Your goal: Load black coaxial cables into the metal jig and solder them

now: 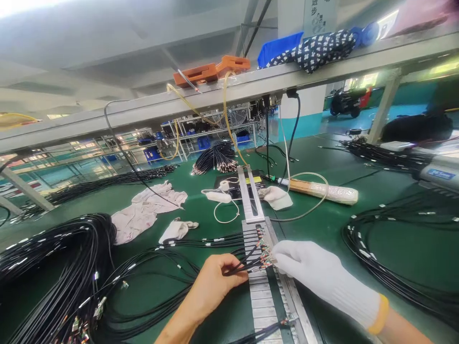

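on the raised shelf (138, 112) i note orange plastic pieces (215, 70), a blue bin (278, 48) and, against it, a patterned cloth (322, 50). crumpled pale cloth (148, 205) lies on my worktop (322, 229); a scooter (346, 102) stands beyond, right.

The scene is viewed from the person's head, with the camera faced forward and down over the green counter (319, 229). The left hand (215, 283) and right hand (310, 267) are seen closely, low in frame; the raised shelf (139, 111), farther off, is shown slanting upward rightward.
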A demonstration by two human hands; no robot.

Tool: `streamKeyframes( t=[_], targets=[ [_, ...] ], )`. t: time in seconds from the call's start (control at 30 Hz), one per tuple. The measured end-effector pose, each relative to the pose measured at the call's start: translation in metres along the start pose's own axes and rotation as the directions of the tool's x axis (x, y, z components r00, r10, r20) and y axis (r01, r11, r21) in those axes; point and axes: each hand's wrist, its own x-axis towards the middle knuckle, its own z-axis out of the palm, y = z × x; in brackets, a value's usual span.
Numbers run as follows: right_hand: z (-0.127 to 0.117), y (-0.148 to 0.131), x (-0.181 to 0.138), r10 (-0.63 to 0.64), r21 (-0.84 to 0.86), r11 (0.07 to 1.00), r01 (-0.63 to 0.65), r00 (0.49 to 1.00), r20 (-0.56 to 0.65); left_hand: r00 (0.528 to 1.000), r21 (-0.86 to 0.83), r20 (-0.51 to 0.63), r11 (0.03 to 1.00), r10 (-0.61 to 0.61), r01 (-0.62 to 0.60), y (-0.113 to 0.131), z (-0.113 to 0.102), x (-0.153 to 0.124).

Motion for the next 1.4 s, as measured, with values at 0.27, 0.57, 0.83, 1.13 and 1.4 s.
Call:
streamKeyframes(
  t=[0.27, 0.57, 0.83, 1.13, 1.4],
  targets=[
    [0.017, 0.001, 0.001, 0.027, 0.087, 0.996, -0.034, 0.996, 0.081, 0.997, -0.025, -0.010, 0.997, 0.071, -0.071, -0.005, 0.001, -0.004],
    [0.028, 0.005, -0.001, -0.003, 0.167, 0.986, 0.006, 1.000, -0.020, 0.981, 0.150, 0.017, 0.970, 0.193, -0.194, 0.006, 0.004, -0.009],
    [0.022, 0.017, 0.005, -0.043, 0.335, 0.942, 0.020, 0.997, 0.060, 0.996, 0.229, 0.019, 0.970, 0.082, -0.084, -0.003, -0.029, -0.012],
    [0.033, 0.024, 0.012, -0.074, 0.520, 0.854, 0.020, 0.994, 0.083, 0.957, 0.200, -0.034, 0.940, 0.288, -0.276, -0.011, -0.011, -0.012],
    [0.018, 0.028, 0.016, -0.005, 0.322, 0.946, 0.036, 0.995, -0.096, 0.978, 0.160, -0.116, 0.975, 0.176, -0.157, -0.011, -0.002, -0.006]
  ],
)
